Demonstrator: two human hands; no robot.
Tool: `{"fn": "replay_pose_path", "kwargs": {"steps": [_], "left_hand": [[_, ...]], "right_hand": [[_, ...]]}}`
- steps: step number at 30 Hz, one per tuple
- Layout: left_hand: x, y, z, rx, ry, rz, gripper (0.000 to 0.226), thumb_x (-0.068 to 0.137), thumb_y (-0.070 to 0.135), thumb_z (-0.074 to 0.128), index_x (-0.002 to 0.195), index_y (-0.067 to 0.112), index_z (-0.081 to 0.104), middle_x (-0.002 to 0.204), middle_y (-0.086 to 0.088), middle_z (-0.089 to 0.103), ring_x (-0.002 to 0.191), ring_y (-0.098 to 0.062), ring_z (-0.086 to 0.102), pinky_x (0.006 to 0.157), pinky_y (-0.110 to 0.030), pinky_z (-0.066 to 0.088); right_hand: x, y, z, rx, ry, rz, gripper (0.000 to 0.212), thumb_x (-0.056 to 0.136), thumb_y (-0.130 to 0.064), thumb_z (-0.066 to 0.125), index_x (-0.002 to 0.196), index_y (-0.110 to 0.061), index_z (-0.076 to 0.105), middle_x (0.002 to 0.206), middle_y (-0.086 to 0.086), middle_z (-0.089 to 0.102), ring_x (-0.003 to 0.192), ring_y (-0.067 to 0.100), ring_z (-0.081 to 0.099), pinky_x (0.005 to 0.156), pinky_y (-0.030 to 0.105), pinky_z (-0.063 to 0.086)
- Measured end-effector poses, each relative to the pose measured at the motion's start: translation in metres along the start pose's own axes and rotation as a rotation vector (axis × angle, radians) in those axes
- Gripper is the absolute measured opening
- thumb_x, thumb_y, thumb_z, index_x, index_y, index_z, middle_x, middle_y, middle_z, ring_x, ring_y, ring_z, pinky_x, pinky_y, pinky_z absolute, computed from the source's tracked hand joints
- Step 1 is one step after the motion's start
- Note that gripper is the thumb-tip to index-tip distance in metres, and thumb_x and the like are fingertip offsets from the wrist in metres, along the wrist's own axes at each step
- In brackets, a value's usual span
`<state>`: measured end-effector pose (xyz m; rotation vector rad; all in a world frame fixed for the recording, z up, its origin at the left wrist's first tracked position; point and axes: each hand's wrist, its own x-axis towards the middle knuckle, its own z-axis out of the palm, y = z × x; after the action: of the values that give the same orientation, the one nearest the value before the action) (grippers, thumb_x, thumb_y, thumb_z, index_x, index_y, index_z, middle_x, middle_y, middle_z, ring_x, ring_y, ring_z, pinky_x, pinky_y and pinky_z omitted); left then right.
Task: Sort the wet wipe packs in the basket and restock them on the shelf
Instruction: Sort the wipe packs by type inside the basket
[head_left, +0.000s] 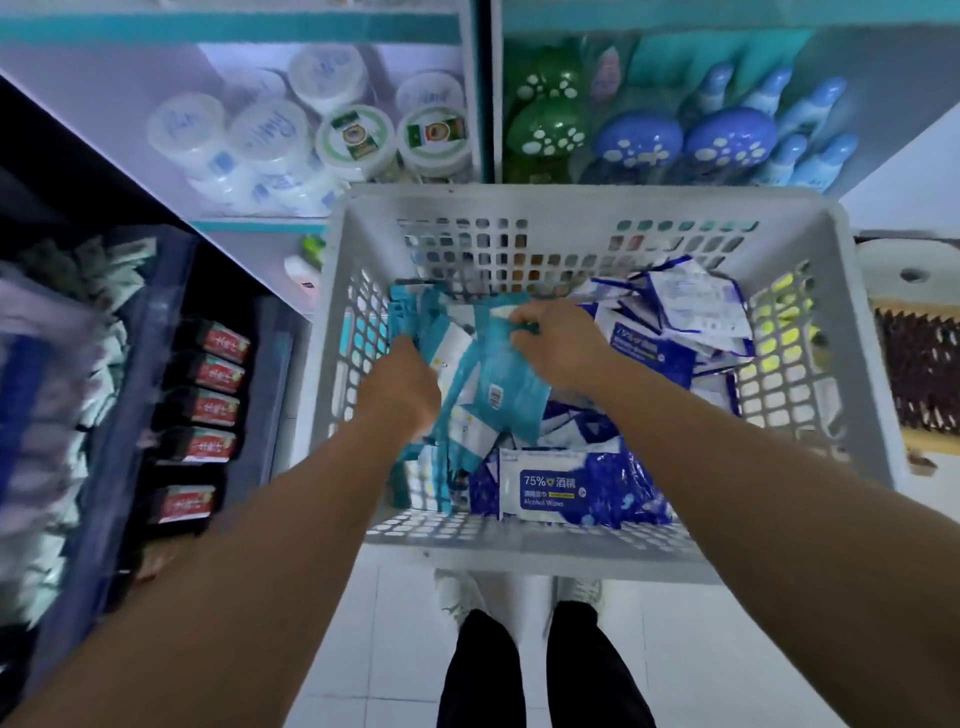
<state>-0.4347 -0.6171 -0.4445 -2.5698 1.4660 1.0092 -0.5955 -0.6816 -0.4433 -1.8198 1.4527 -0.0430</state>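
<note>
Teal plastic wet wipe packs (514, 387) sit in the white holed basket (571, 205), long side running away from you. Your right grip (558, 340) pinches one; your left grip (400, 382), just beside, holds more.

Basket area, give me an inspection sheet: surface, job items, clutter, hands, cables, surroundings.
Surface: white tiled floor; the white perforated basket stands on it.
Job's things: teal wipe packs bunched at the basket's left; dark blue alcohol wipe packs at its right and front.
Clutter: nothing seen.
Hands: left hand and right hand both grip teal packs inside the basket.
Cables: nothing seen.
Surroundings: shelf with white tubs ahead on the left, green and blue paw-print bottles ahead on the right, red-labelled packs on the dark rack at the left.
</note>
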Motion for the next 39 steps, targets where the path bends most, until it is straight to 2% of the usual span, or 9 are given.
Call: {"fn": "replay_pose_path", "kwargs": {"steps": [4, 6, 9, 12, 20, 25, 32, 36, 39], "left_hand": [[-0.003, -0.013, 0.01, 0.184, 0.046, 0.034, 0.046, 0.091, -0.001, 0.049, 0.134, 0.005, 0.034, 0.124, -0.019, 0.053, 0.109, -0.037, 0.056, 0.078, -0.04, 0.043], [-0.002, -0.019, 0.013, 0.296, 0.018, 0.136, 0.072, 0.087, -0.005, 0.05, 0.148, 0.012, 0.016, 0.146, -0.022, 0.029, 0.128, -0.04, 0.04, 0.094, -0.044, 0.041], [0.002, -0.027, 0.012, 0.602, -0.057, 0.382, 0.079, 0.092, 0.002, 0.047, 0.153, 0.026, 0.002, 0.159, -0.009, -0.013, 0.146, -0.034, -0.008, 0.118, -0.047, 0.008], [0.005, -0.034, 0.016, 0.788, -0.163, 0.494, 0.072, 0.097, 0.009, 0.04, 0.153, 0.027, -0.002, 0.159, -0.002, -0.019, 0.145, -0.027, -0.02, 0.118, -0.051, -0.004], [0.015, -0.028, 0.029, 1.103, -0.258, 0.406, 0.069, 0.097, 0.03, 0.043, 0.154, 0.021, 0.004, 0.161, -0.008, -0.007, 0.146, -0.032, -0.011, 0.113, -0.058, -0.007], [0.01, 0.009, 0.039, 0.771, -0.093, 0.585, 0.057, 0.094, 0.035, 0.051, 0.143, 0.014, 0.033, 0.146, -0.011, 0.033, 0.135, -0.029, 0.026, 0.112, -0.045, 0.02], [-0.001, 0.06, 0.087, 0.474, -0.522, 0.725, 0.09, 0.08, 0.049, 0.071, 0.149, 0.014, 0.026, 0.147, -0.011, 0.038, 0.131, -0.028, 0.039, 0.107, -0.043, 0.037], [-0.006, 0.067, 0.105, 0.56, -0.617, 0.687, 0.082, 0.081, 0.041, 0.073, 0.146, 0.017, 0.031, 0.141, -0.007, 0.046, 0.123, -0.026, 0.049, 0.1, -0.039, 0.044], [-0.008, 0.069, 0.114, 0.575, -0.619, 0.701, 0.075, 0.083, 0.033, 0.072, 0.146, 0.017, 0.034, 0.139, -0.005, 0.047, 0.121, -0.025, 0.05, 0.098, -0.037, 0.044]], "right_hand": [[0.018, -0.014, 0.049, 0.097, -0.056, 0.068, 0.021, 0.097, -0.012, 0.047, 0.095, -0.007, 0.066, 0.093, 0.01, 0.063, 0.08, 0.026, 0.059, 0.07, 0.035, 0.044], [0.026, -0.013, 0.069, 0.161, -0.08, 0.128, 0.024, 0.096, -0.005, 0.045, 0.106, 0.004, 0.065, 0.091, 0.016, 0.062, 0.078, 0.028, 0.059, 0.062, 0.033, 0.044], [0.037, -0.014, 0.088, 0.27, -0.068, 0.209, 0.029, 0.094, -0.001, 0.046, 0.121, -0.002, 0.058, 0.104, 0.014, 0.061, 0.081, 0.021, 0.054, 0.06, 0.028, 0.041], [0.043, -0.019, 0.096, 0.378, 0.011, 0.315, 0.031, 0.093, -0.004, 0.049, 0.123, -0.009, 0.047, 0.114, 0.011, 0.056, 0.09, 0.021, 0.053, 0.074, 0.031, 0.045], [0.022, 0.005, 0.057, -0.011, -0.344, 0.095, 0.053, 0.098, -0.016, 0.045, 0.148, -0.019, 0.028, 0.144, 0.008, 0.043, 0.122, 0.026, 0.049, 0.097, 0.034, 0.042], [-0.007, 0.051, 0.005, -0.371, -0.321, 0.014, 0.035, 0.097, -0.014, 0.046, 0.131, -0.015, 0.052, 0.13, 0.007, 0.054, 0.118, 0.028, 0.051, 0.095, 0.037, 0.044], [-0.046, 0.119, -0.013, -0.772, -0.445, -0.038, 0.058, 0.086, -0.002, 0.052, 0.137, -0.027, 0.046, 0.135, 0.006, 0.049, 0.121, 0.027, 0.047, 0.097, 0.041, 0.046], [-0.057, 0.14, -0.009, -0.987, -0.447, -0.17, 0.061, 0.095, -0.014, 0.049, 0.149, -0.028, 0.026, 0.159, 0.0, 0.014, 0.141, 0.027, 0.02, 0.111, 0.039, 0.026], [-0.061, 0.148, -0.007, -1.062, -0.365, -0.19, 0.059, 0.097, -0.021, 0.048, 0.15, -0.028, 0.023, 0.153, 0.004, 0.022, 0.138, 0.03, 0.022, 0.108, 0.038, 0.026]]}}
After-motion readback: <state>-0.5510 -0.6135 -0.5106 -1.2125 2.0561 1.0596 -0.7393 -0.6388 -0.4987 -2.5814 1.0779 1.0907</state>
